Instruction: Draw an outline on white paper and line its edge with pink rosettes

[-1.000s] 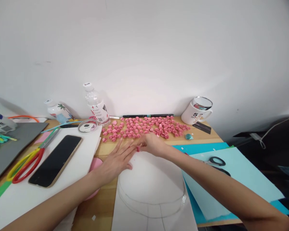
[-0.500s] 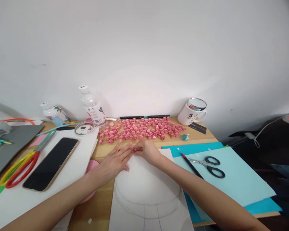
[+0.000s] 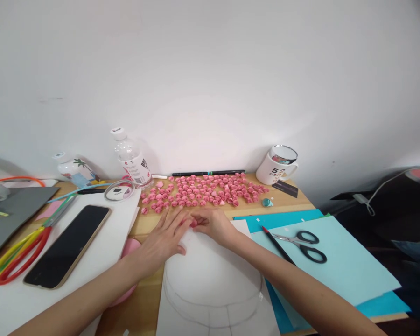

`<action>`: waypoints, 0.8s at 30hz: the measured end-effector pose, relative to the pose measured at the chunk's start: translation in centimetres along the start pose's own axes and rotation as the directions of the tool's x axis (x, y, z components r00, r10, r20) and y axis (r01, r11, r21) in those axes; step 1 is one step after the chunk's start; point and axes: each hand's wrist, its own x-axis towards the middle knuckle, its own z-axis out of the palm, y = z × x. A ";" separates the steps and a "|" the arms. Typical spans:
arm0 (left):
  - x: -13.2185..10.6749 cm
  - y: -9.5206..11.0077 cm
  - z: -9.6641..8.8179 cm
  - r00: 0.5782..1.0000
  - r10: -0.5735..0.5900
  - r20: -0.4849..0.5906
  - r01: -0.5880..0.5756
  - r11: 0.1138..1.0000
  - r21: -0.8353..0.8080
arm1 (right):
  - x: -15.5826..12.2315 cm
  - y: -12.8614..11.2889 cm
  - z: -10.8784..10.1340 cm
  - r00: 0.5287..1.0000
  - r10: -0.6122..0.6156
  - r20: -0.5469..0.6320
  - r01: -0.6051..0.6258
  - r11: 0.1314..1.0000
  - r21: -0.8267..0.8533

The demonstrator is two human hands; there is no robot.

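Observation:
My left hand [image 3: 165, 240] lies flat with its fingers stretched out over the upper left edge of a white sheet [image 3: 212, 275] that bears pencil curves. Close beside those fingertips, my right hand [image 3: 215, 227] is closed in a pinch on a small pink paper rose [image 3: 193, 223] at the top of the sheet. Part of that rose is hidden by the fingers. Beyond both hands, many similar pink rolled paper roses [image 3: 199, 191] are spread over the wooden table.
Scissors [image 3: 301, 242] and a red-tipped pencil [image 3: 276, 243] rest on light blue paper [image 3: 350, 261] at right. A white mug [image 3: 276, 168] and a bottle [image 3: 135, 161] stand near the wall. On the left are a phone [image 3: 68, 245] and large red-and-yellow-handled scissors [image 3: 24, 261].
The view has shifted a little, so the table things sit slightly lower and further left. Both hands stay together at the sheet's top; more of the pink rose shows between them.

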 end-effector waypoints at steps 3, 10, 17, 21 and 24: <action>0.0 -0.2 -0.4 0.998 -0.052 0.045 0.054 0.997 -0.053 | -0.3 -0.1 -0.8 0.998 -0.018 -0.056 0.011 0.993 -0.117; 0.2 -0.5 -2.0 0.975 -0.168 0.148 0.192 0.968 -0.164 | 3.2 1.8 -7.3 0.960 0.020 -0.279 -0.205 0.729 -0.653; -0.1 -0.5 -1.0 0.977 -0.162 0.138 0.179 0.976 -0.123 | 8.3 3.7 -9.6 0.981 0.074 -0.180 -0.187 0.607 -0.772; -0.3 -0.5 -1.0 0.977 -0.176 0.120 0.193 0.971 -0.142 | 9.3 4.2 -9.0 0.986 0.110 -0.128 -0.167 0.546 -0.821; -0.3 -0.4 -1.2 0.973 -0.190 0.134 0.208 0.968 -0.140 | 9.7 4.5 -8.9 0.984 0.138 -0.108 -0.164 0.505 -0.847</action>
